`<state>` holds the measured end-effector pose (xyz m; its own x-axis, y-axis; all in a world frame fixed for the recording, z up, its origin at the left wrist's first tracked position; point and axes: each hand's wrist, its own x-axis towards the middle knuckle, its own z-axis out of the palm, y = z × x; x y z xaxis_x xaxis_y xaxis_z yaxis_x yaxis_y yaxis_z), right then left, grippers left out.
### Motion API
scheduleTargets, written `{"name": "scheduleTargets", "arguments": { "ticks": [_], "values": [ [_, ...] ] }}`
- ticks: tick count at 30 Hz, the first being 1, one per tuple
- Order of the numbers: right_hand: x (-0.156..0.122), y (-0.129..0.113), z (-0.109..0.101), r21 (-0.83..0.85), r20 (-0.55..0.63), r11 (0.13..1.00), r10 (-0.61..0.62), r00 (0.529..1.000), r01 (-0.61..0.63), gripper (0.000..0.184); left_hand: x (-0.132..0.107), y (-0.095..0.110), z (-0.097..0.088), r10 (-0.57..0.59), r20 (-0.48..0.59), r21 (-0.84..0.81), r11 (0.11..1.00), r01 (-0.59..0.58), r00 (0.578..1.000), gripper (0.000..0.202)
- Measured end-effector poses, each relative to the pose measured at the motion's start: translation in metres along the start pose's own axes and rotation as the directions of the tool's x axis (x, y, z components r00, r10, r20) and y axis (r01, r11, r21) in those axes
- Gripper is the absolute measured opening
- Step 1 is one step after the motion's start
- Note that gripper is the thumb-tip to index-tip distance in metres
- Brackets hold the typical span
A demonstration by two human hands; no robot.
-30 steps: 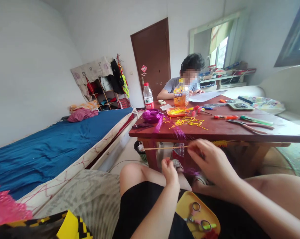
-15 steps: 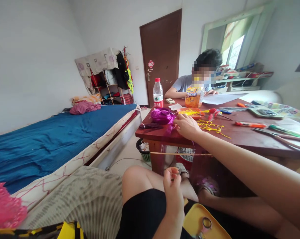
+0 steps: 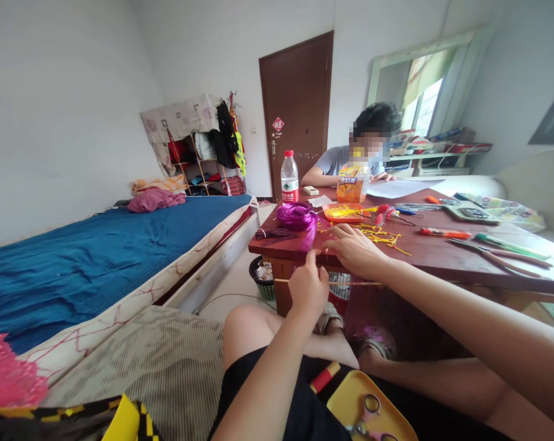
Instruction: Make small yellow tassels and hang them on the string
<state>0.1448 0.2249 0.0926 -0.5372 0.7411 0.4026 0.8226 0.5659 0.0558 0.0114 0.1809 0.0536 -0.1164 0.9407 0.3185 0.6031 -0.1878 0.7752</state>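
A shiny purple bundle of thread-like strands [image 3: 298, 217] lies on the table's near left corner, its loose end trailing towards the edge. My left hand [image 3: 309, 288] is raised just in front of that edge, index finger pointing up and the other fingers curled in. Close beside it, my right hand [image 3: 355, 251] reaches over the edge with bent fingers, fingertips almost meeting my left index finger below the loose strands. Whatever sits between the fingertips is too fine to make out. Below both hands a thin stick [image 3: 360, 283] runs level along the table front.
On the table [image 3: 424, 254] are yellow twisted pieces [image 3: 380, 236], an orange tray [image 3: 344, 211], pliers [image 3: 497, 254], a water bottle [image 3: 290, 180] and a drink bottle [image 3: 350, 184]. A person [image 3: 332, 162] sits opposite. Scissors [image 3: 369, 413] lie in a yellow tray [image 3: 345, 392] on my lap.
My left hand has risen from above my lap to the table edge, beside my right hand. My right hand has shifted slightly right and down, off the purple bundle. A red-and-yellow piece beside the lap tray now shows.
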Motion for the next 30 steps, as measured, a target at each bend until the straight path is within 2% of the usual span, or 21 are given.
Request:
{"name": "scheduleTargets", "arguments": {
  "ticks": [3, 6, 9, 12, 15, 16, 18, 21, 23, 25, 28, 30],
  "values": [
    [-0.004, 0.000, 0.003, 0.027, -0.012, 0.999, 0.021, 1.000, -0.020, 0.033, 0.007, -0.002, 0.006, -0.093, 0.031, 0.125, 0.988, 0.089, 0.995, 0.026],
    [-0.006, 0.000, 0.004, 0.075, -0.018, 0.996, 0.043, 0.999, -0.041, 0.036, -0.004, -0.013, 0.002, -0.181, 0.051, 0.155, 0.973, 0.171, 0.982, 0.019],
    [-0.004, 0.000, 0.003, 0.155, -0.023, 0.986, 0.071, 0.997, -0.066, 0.038, -0.022, -0.020, -0.011, -0.232, 0.100, 0.074, 0.972, 0.225, 0.968, 0.012],
    [-0.010, -0.002, -0.002, 0.271, -0.047, 0.955, 0.141, 0.989, -0.124, 0.038, -0.026, -0.013, -0.026, -0.237, 0.230, -0.145, 0.951, 0.274, 0.944, 0.016],
    [-0.031, -0.016, -0.002, 0.430, -0.061, 0.873, 0.284, 0.957, -0.232, 0.031, -0.016, 0.004, -0.037, -0.206, 0.398, -0.432, 0.818, 0.380, 0.894, 0.023],
    [-0.039, -0.025, 0.000, 0.493, -0.048, 0.830, 0.325, 0.944, -0.261, 0.038, -0.013, 0.009, -0.039, -0.188, 0.447, -0.510, 0.749, 0.422, 0.875, 0.023],
    [-0.054, -0.046, 0.005, 0.630, 0.015, 0.732, 0.323, 0.946, -0.260, 0.065, -0.008, 0.016, -0.044, -0.148, 0.531, -0.617, 0.607, 0.501, 0.834, 0.022],
    [-0.058, -0.068, 0.007, 0.802, 0.019, 0.566, 0.295, 0.955, -0.191, 0.078, -0.012, 0.017, -0.049, -0.099, 0.629, -0.671, 0.432, 0.603, 0.771, 0.020],
    [-0.053, -0.062, -0.007, 0.877, -0.032, 0.458, 0.357, 0.934, -0.145, 0.076, -0.016, 0.013, -0.053, -0.087, 0.664, -0.678, 0.349, 0.647, 0.743, 0.021],
    [-0.052, -0.040, -0.033, 0.925, -0.095, 0.367, 0.461, 0.882, -0.092, 0.071, -0.019, 0.008, -0.057, -0.099, 0.670, -0.690, 0.284, 0.666, 0.736, 0.023],
    [-0.071, 0.002, -0.082, 0.957, -0.177, 0.289, 0.600, 0.780, -0.006, 0.058, -0.016, -0.004, -0.059, -0.147, 0.653, -0.711, 0.219, 0.669, 0.743, 0.025],
    [-0.092, 0.016, -0.107, 0.963, -0.227, 0.265, 0.685, 0.692, 0.053, 0.054, -0.014, -0.011, -0.056, -0.190, 0.642, -0.715, 0.203, 0.669, 0.743, 0.023]
  ]
}}
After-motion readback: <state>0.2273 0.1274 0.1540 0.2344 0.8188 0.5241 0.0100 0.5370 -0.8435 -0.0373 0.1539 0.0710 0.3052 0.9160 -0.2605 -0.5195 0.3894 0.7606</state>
